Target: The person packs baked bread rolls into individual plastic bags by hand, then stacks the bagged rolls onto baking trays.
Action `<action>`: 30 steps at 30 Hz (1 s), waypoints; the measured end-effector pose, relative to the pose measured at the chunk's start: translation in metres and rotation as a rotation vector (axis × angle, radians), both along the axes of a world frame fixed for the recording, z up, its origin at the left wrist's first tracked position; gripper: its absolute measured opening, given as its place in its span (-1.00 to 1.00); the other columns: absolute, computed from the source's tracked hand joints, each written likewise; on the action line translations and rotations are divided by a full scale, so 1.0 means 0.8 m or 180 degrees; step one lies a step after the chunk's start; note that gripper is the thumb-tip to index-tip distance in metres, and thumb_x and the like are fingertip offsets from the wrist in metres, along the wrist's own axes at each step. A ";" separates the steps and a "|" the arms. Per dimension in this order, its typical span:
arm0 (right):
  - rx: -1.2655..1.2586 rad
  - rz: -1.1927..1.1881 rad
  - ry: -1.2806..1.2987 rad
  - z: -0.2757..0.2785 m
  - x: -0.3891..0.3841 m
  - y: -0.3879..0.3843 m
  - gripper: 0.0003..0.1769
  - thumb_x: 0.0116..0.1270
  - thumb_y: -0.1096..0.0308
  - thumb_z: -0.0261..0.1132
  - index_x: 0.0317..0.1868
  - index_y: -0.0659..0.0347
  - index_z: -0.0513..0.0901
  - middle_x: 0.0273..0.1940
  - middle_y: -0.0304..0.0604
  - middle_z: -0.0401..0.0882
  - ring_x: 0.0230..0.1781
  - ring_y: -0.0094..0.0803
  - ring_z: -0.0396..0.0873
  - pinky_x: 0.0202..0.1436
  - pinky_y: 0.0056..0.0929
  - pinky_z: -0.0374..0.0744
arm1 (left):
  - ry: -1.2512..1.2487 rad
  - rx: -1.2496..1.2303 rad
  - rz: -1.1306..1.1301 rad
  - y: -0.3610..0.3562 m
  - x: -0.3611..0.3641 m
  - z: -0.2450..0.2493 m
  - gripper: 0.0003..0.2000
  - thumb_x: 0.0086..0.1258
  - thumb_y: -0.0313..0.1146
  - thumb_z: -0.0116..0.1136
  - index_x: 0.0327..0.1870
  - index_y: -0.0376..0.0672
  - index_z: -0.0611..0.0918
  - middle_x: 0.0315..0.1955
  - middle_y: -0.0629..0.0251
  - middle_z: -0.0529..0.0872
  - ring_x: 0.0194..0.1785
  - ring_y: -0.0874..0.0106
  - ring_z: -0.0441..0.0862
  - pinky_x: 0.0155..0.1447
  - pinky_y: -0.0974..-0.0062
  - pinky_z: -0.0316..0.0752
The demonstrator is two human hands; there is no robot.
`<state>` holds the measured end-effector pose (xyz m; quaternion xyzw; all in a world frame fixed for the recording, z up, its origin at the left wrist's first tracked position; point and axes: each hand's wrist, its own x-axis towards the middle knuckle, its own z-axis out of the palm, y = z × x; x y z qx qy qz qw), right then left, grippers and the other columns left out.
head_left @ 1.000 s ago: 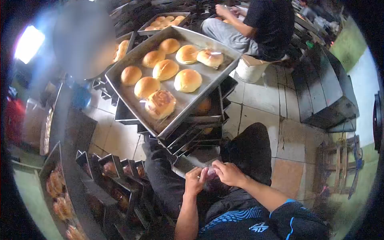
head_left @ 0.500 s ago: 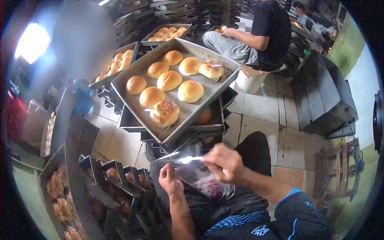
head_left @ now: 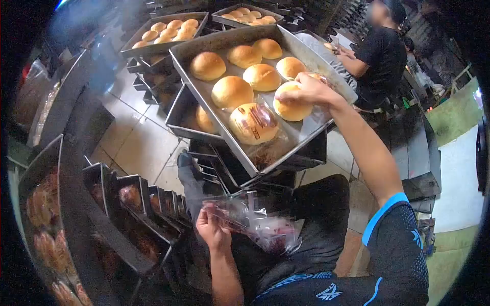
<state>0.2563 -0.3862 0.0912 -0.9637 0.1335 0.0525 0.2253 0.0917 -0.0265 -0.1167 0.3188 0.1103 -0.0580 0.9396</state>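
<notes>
Low in the head view, my left hand (head_left: 213,233) pinches a clear printed plastic bag (head_left: 237,213) by its edge. More printed bags (head_left: 278,234) lie on my lap beside it. My right hand (head_left: 312,92) reaches over a metal tray (head_left: 203,106), its fingers closed on a round golden bun (head_left: 295,109) near the tray's right side. Just left of that bun sits a bun in a printed wrapper (head_left: 252,124). Several unwrapped buns (head_left: 232,92) fill the rest. Another wrapped bun is partly hidden behind my right hand.
The tray rests on stacked trays (head_left: 196,122). Two more trays of buns (head_left: 166,33) (head_left: 247,16) stand farther back. Upright trays with wrapped bread (head_left: 48,245) line my left. A person in black (head_left: 380,56) sits at the upper right, near a dark metal box (head_left: 408,148).
My right hand has left the bag over my lap and moved up and forward onto a bun in the tray. My left hand still holds the plastic. The head view has shifted.
</notes>
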 end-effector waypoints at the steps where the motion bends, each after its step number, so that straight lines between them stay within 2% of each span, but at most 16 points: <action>1: 0.0154 0.0226 -0.0388 -0.003 -0.015 0.010 -0.03 0.01 -0.27 0.54 0.16 0.45 0.58 0.01 0.10 0.69 -0.07 -0.23 0.70 0.00 -0.25 0.63 | -0.0018 -0.0002 0.0091 0.003 0.000 0.001 -0.87 0.51 -0.34 0.26 -0.13 -0.20 0.66 -0.28 0.36 0.74 -0.30 0.51 0.69 -0.20 0.51 0.65; 2: 0.0698 -0.0059 -0.0552 -0.002 -0.040 0.018 -0.13 0.13 0.01 0.58 0.24 0.49 0.45 0.05 0.01 0.67 -0.06 -0.32 0.70 0.03 -0.32 0.65 | -0.0052 0.0005 0.0169 0.003 0.001 0.005 -0.87 0.51 -0.34 0.26 -0.13 -0.20 0.65 -0.27 0.35 0.74 -0.30 0.50 0.69 -0.20 0.51 0.65; 5: 0.3427 -0.0160 -0.1120 0.040 -0.119 0.043 -0.30 0.28 0.15 0.51 0.24 0.47 0.49 0.08 -0.02 0.67 0.04 -0.35 0.68 0.19 -0.37 0.61 | -0.0117 0.0320 0.0569 0.000 0.007 0.053 -0.85 0.56 -0.32 0.20 -0.11 -0.23 0.65 -0.32 0.36 0.72 -0.36 0.57 0.64 -0.26 0.57 0.60; 9: 0.4412 0.0620 -0.0338 0.021 -0.233 0.079 -0.41 0.32 0.35 0.48 0.29 0.40 0.52 0.16 -0.03 0.67 0.10 -0.42 0.66 0.24 -0.40 0.60 | -0.0329 0.1540 0.0761 -0.002 0.008 0.092 -0.80 0.56 -0.29 0.21 -0.15 -0.27 0.69 -0.43 0.41 0.71 -0.43 0.65 0.59 -0.39 0.70 0.48; 11: 0.4202 0.0533 -0.0157 -0.002 -0.273 0.127 -0.45 0.33 0.46 0.45 0.29 0.40 0.52 0.16 -0.06 0.67 0.12 -0.42 0.66 0.25 -0.40 0.60 | -0.0685 0.2313 0.0383 -0.029 -0.004 0.120 -0.77 0.58 -0.30 0.19 -0.11 -0.32 0.70 -0.30 0.26 0.74 -0.21 0.51 0.67 -0.13 0.56 0.59; 13: 0.3596 0.0470 -0.0867 -0.004 -0.308 0.171 -0.43 0.32 0.53 0.42 0.32 0.42 0.49 0.15 0.00 0.68 0.20 -0.37 0.63 0.31 -0.35 0.57 | -0.1773 0.2796 0.0230 -0.045 -0.013 0.129 -0.56 0.60 -0.10 0.13 0.24 -0.32 0.59 0.04 0.06 0.68 0.12 0.34 0.63 0.24 0.31 0.54; 16: 0.1748 0.1568 -0.1954 -0.023 -0.340 0.201 -0.29 0.22 0.56 0.37 0.42 0.30 0.42 0.42 0.23 0.37 0.44 0.18 0.36 0.50 -0.06 0.39 | -0.1199 0.0124 -0.0719 -0.060 -0.043 0.187 0.00 0.45 0.38 -0.04 0.64 -0.16 -0.11 0.41 -0.09 0.33 0.35 0.03 0.49 0.44 0.05 0.41; 18: 0.1050 0.2315 -0.2218 -0.041 -0.356 0.213 -0.16 0.15 0.43 0.34 0.49 0.29 0.32 0.56 0.27 0.10 0.56 0.45 0.00 0.59 0.18 0.18 | -0.1216 0.0050 -0.0602 -0.067 -0.068 0.225 -0.03 0.44 0.25 0.09 0.62 -0.21 -0.06 0.39 -0.14 0.36 0.34 -0.03 0.49 0.42 0.03 0.42; 20: 0.0975 0.2137 -0.2164 -0.033 -0.365 0.220 -0.18 0.15 0.40 0.32 0.48 0.33 0.34 0.54 0.30 0.12 0.55 0.48 0.00 0.60 0.22 0.13 | -0.1340 0.0312 -0.0388 -0.081 -0.088 0.227 -0.11 0.42 0.05 0.16 0.60 -0.24 0.03 0.37 -0.10 0.38 0.35 0.04 0.49 0.42 0.10 0.43; 22: 0.0746 0.1803 -0.1979 -0.016 -0.361 0.225 -0.23 0.16 0.37 0.30 0.43 0.39 0.38 0.49 0.37 0.20 0.57 0.42 0.01 0.61 0.21 0.09 | -0.0941 0.1128 -0.0123 -0.088 -0.101 0.194 -0.31 0.53 -0.02 -0.02 0.52 -0.31 0.21 0.32 -0.05 0.46 0.31 0.14 0.52 0.42 0.20 0.42; 23: 0.0726 0.1906 -0.1907 -0.018 -0.366 0.224 -0.24 0.16 0.37 0.30 0.42 0.40 0.40 0.46 0.38 0.23 0.55 0.39 0.06 0.60 0.17 0.13 | -0.0611 0.1438 0.0113 -0.095 -0.106 0.185 -0.38 0.62 0.00 -0.20 0.46 -0.36 0.32 0.30 -0.05 0.51 0.27 0.14 0.56 0.41 0.21 0.43; 25: 0.0672 0.2074 -0.1763 -0.038 -0.379 0.223 -0.26 0.17 0.38 0.30 0.39 0.41 0.42 0.42 0.38 0.29 0.52 0.34 0.16 0.58 0.11 0.19 | -0.0963 0.0073 -0.0432 -0.062 -0.082 0.170 -0.39 0.60 0.06 -0.16 0.42 -0.29 0.35 0.20 -0.05 0.58 0.20 0.14 0.61 0.30 0.20 0.54; 26: 0.0783 0.1864 -0.2333 -0.061 -0.386 0.231 -0.31 0.15 0.41 0.34 0.35 0.34 0.48 0.31 0.27 0.45 0.32 0.19 0.46 0.43 -0.06 0.45 | -0.1025 -0.0564 -0.0754 -0.046 -0.069 0.163 -0.39 0.59 0.09 -0.15 0.40 -0.25 0.37 0.16 -0.05 0.61 0.17 0.13 0.64 0.25 0.19 0.59; 27: 0.1136 0.2372 -0.1708 -0.062 -0.388 0.222 -0.37 0.16 0.44 0.35 0.30 0.32 0.52 0.23 0.22 0.50 0.23 0.15 0.52 0.34 -0.08 0.51 | -0.1277 -0.1242 -0.1181 -0.039 -0.062 0.170 -0.37 0.60 0.15 -0.21 0.39 -0.24 0.38 0.14 -0.06 0.63 0.14 0.12 0.66 0.22 0.15 0.62; 28: 0.1483 0.2862 -0.1038 -0.064 -0.393 0.206 -0.43 0.18 0.46 0.35 0.25 0.30 0.55 0.16 0.17 0.55 0.14 0.12 0.58 0.25 -0.11 0.56 | -0.0300 -0.0108 0.0134 -0.042 -0.064 0.188 -0.31 0.58 0.23 -0.23 0.41 -0.23 0.37 0.17 -0.02 0.62 0.16 0.12 0.66 0.24 0.10 0.62; 30: 0.2012 0.3025 -0.0596 -0.063 -0.397 0.200 -0.53 0.17 0.50 0.36 0.14 0.28 0.60 0.02 0.10 0.62 0.00 0.07 0.65 0.10 -0.13 0.63 | -0.0471 0.0057 -0.0002 -0.035 -0.073 0.190 -0.28 0.55 0.28 -0.22 0.41 -0.23 0.37 0.19 0.01 0.61 0.19 0.13 0.64 0.25 0.11 0.61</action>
